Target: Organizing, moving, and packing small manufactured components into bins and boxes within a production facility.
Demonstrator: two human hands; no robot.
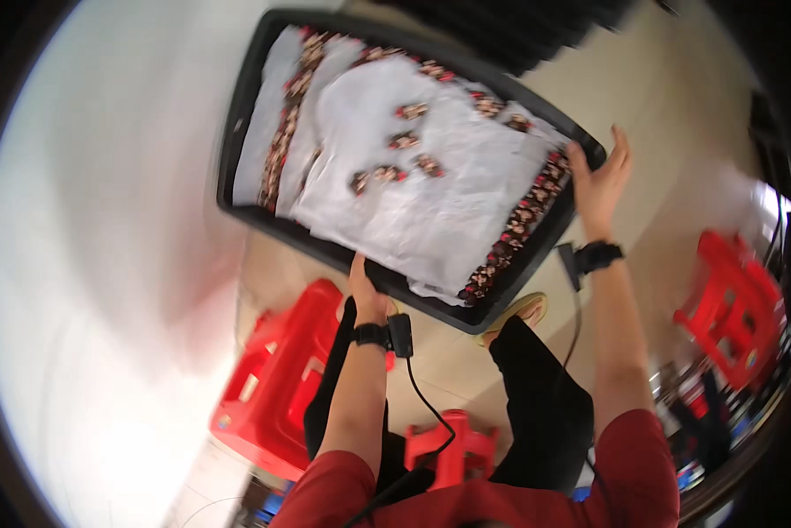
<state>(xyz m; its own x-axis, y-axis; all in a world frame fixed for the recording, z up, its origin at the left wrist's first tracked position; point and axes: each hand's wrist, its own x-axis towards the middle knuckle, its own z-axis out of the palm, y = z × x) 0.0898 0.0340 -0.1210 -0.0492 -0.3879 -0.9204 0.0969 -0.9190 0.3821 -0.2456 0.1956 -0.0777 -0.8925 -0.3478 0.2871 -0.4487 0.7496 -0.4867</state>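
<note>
A large black rectangular tray (pixel 231 167) hangs tilted in front of me, above the floor. Sheets of white paper (pixel 466 207) lie in it. Rows of dark clusters topped with pale and red bits (pixel 523 216) line its edges, and several loose clusters (pixel 403 141) rest on the paper in the middle. My left hand (pixel 366 290) holds the near long rim, its thumb along the edge and its other fingers hidden underneath. At the right end, my right hand (pixel 599 185) holds the tray with the thumb at the corner rim and fingers stretched outside it.
A red plastic stool (pixel 272 387) stands at lower left, with a smaller red stool (pixel 452 449) between my legs. Another red stool (pixel 734 308) is at the right. A pale wall or panel (pixel 105 220) fills the left side. Cables hang from the black wrist bands (pixel 598 256).
</note>
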